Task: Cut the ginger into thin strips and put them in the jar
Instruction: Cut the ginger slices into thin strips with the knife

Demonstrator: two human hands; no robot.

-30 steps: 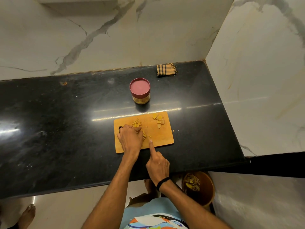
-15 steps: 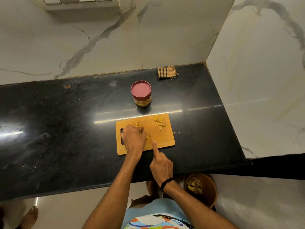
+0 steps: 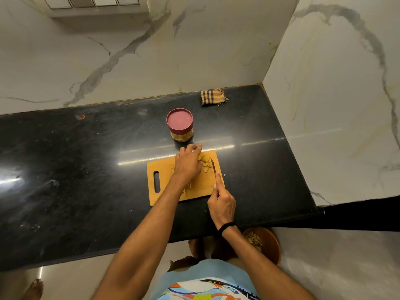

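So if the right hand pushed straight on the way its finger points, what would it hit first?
Probably the ginger slices, which lie right beside the tip of the knife the right hand holds; depth is unclear, so it might slip past them.

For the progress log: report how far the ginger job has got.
Done: a few strips lie on the board. In hand: the left hand is over the uncut slices at the board's far end, and the right hand grips the knife beside them. Left: cut those slices, open the jar, whose lid is on, and put the strips in.
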